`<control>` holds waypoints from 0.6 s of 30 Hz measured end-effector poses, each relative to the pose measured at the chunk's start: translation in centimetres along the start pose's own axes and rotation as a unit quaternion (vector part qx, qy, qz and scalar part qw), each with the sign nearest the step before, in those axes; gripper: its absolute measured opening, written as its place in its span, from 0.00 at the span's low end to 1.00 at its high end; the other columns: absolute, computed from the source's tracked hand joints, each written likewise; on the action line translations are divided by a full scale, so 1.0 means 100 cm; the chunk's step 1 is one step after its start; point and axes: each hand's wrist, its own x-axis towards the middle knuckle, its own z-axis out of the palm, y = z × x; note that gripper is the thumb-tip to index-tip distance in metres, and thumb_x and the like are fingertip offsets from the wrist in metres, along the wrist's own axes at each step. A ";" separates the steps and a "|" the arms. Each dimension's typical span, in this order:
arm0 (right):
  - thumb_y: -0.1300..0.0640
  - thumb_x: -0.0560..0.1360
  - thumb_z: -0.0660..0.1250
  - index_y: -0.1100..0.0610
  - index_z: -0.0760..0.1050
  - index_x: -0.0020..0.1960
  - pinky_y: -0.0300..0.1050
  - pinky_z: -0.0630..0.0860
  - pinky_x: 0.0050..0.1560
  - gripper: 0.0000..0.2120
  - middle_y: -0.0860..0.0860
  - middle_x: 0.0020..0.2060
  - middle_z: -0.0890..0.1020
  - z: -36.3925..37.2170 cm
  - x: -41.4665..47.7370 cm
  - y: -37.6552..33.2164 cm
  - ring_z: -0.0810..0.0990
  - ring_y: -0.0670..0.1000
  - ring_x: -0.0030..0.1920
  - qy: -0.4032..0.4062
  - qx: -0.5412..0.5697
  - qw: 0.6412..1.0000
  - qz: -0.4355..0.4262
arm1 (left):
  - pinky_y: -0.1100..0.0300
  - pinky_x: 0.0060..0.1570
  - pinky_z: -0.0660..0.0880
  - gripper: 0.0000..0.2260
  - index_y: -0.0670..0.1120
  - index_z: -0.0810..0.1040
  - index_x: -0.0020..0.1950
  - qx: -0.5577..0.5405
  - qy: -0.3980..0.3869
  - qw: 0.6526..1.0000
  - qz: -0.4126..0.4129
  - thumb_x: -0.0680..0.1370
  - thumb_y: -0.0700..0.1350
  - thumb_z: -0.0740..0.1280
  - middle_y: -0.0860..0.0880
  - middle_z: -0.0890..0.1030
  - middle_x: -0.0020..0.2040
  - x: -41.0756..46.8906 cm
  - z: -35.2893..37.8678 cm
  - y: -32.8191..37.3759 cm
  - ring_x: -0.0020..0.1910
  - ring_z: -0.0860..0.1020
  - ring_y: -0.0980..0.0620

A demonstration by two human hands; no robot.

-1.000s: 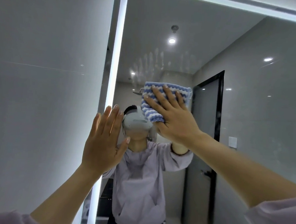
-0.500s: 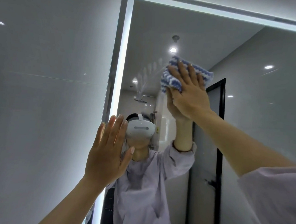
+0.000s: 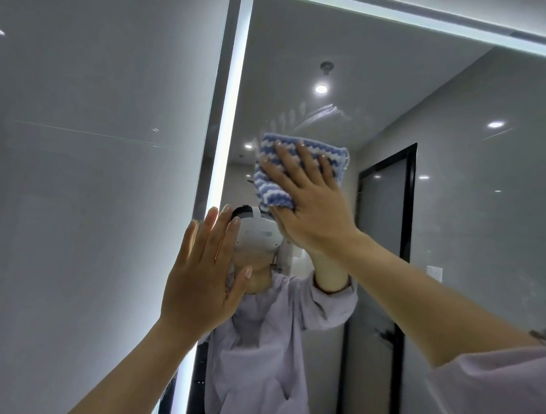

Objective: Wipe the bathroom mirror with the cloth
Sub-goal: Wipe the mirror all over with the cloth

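Head view, from the left: we face a grey tiled wall, and next to it runs the lit strip that borders the mirror. Our left hand is raised flat over that strip, low on the mirror's left edge, with its fingers straight and close together and holding nothing; we cannot tell whether the palm touches the glass. Further right and higher, the blue-and-white striped cloth lies folded against the mirror. Our right hand covers its lower right part, fingers straight and spread, pressing it flat to the glass rather than gripping it. Faint wipe streaks show on the glass just above the cloth. A dark-framed door is reflected to the right of the hand, and our pale lilac sleeve fills the lower right corner.
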 end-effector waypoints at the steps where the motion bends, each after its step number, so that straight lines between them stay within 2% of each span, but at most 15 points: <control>1: 0.44 0.80 0.48 0.46 0.44 0.76 0.54 0.36 0.75 0.27 0.48 0.77 0.46 0.001 0.000 -0.004 0.41 0.54 0.77 0.002 0.003 1.000 -0.015 | 0.51 0.76 0.45 0.31 0.44 0.56 0.77 -0.001 0.001 1.000 -0.002 0.78 0.58 0.56 0.46 0.54 0.78 0.000 0.000 0.000 0.77 0.51 0.46; 5: 0.43 0.79 0.43 0.45 0.43 0.75 0.55 0.37 0.75 0.26 0.46 0.75 0.44 0.003 0.008 -0.009 0.39 0.51 0.76 0.000 0.005 0.998 -0.057 | 0.51 0.76 0.44 0.32 0.45 0.54 0.77 -0.007 0.006 1.000 -0.005 0.78 0.59 0.56 0.47 0.55 0.78 0.001 0.001 0.000 0.77 0.50 0.47; 8: 0.44 0.79 0.42 0.45 0.43 0.76 0.56 0.39 0.76 0.26 0.47 0.77 0.46 0.002 0.021 -0.010 0.40 0.52 0.77 -0.012 -0.012 0.998 -0.066 | 0.52 0.76 0.43 0.33 0.46 0.52 0.77 -0.010 0.004 1.000 -0.007 0.78 0.59 0.57 0.47 0.54 0.78 0.001 0.003 -0.001 0.77 0.50 0.47; 11: 0.43 0.79 0.40 0.45 0.44 0.77 0.54 0.37 0.75 0.27 0.47 0.78 0.47 -0.002 0.036 -0.006 0.41 0.52 0.77 -0.014 -0.023 0.998 -0.061 | 0.52 0.76 0.43 0.32 0.46 0.53 0.77 -0.007 0.002 1.000 -0.008 0.78 0.59 0.57 0.47 0.53 0.78 0.001 0.003 -0.001 0.77 0.50 0.47; 15: 0.42 0.81 0.44 0.44 0.42 0.77 0.55 0.37 0.75 0.26 0.47 0.78 0.44 -0.007 0.052 0.012 0.39 0.52 0.77 -0.003 -0.024 0.999 -0.025 | 0.51 0.76 0.45 0.31 0.45 0.53 0.77 -0.005 -0.003 1.000 -0.003 0.79 0.59 0.56 0.47 0.54 0.78 0.000 0.002 -0.001 0.77 0.51 0.47; 18: 0.42 0.81 0.43 0.43 0.42 0.77 0.54 0.36 0.75 0.26 0.47 0.78 0.43 -0.015 0.056 0.042 0.39 0.52 0.77 0.023 0.000 0.998 0.051 | 0.51 0.76 0.46 0.31 0.45 0.54 0.77 -0.009 -0.005 1.000 -0.003 0.79 0.58 0.57 0.47 0.54 0.78 0.000 0.003 -0.001 0.77 0.51 0.47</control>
